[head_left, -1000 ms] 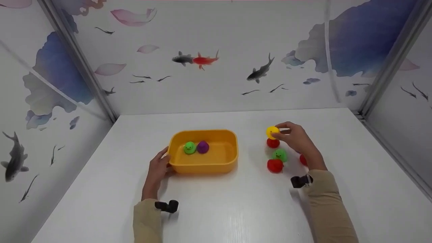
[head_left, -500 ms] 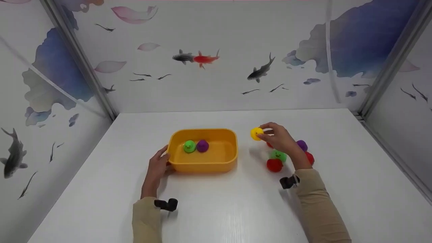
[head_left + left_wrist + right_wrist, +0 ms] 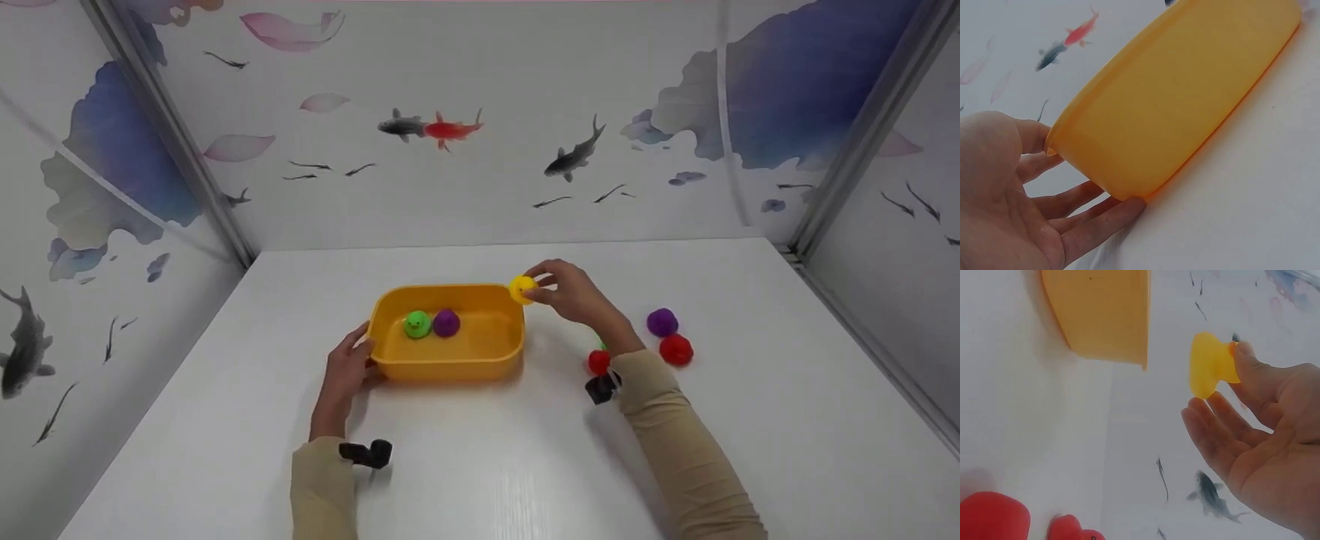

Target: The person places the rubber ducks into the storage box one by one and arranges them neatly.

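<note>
A yellow rubber duck (image 3: 522,289) is pinched between the thumb and fingers of my right hand (image 3: 576,297), in the air at the right rim of an orange-yellow plastic tub (image 3: 450,370). In the right wrist view the duck (image 3: 1206,367) is apart from the tub (image 3: 1107,318). Inside the tub, a green duck (image 3: 418,325) and a purple duck (image 3: 446,322) stand side by side. My left hand (image 3: 346,373) holds the tub's left end. The left wrist view shows its thumb at the rim and its fingers (image 3: 1103,222) against the lower side.
On the white table (image 3: 450,457), right of the tub, lie a purple duck (image 3: 662,322) and a red duck (image 3: 676,350). A red duck (image 3: 598,362) and a green one are partly hidden by the right arm. Printed panels (image 3: 517,67) enclose the table's back and sides.
My right hand has carried the yellow duck leftward, from above the red and green ducks to the tub's right rim. The left hand stays on the tub.
</note>
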A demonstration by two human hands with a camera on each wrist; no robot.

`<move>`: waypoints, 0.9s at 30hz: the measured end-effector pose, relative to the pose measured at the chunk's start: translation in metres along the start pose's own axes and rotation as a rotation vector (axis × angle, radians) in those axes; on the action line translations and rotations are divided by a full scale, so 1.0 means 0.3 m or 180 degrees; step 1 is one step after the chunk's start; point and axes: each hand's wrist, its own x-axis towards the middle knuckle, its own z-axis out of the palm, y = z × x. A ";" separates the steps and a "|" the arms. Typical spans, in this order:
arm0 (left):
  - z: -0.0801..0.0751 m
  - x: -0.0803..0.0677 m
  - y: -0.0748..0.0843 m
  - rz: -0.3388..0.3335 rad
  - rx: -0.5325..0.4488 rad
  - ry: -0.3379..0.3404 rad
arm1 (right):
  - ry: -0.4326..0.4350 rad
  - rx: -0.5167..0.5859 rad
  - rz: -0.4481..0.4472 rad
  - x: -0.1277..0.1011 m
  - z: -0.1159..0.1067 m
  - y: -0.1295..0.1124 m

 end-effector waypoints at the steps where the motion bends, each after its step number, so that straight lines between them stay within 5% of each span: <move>1: 0.000 0.001 0.000 -0.0001 -0.0001 0.0003 | -0.0020 -0.0008 0.0000 0.007 0.008 -0.007; 27: 0.003 0.001 -0.005 0.0023 -0.0026 0.0031 | -0.0234 -0.0156 0.0185 0.116 0.216 -0.081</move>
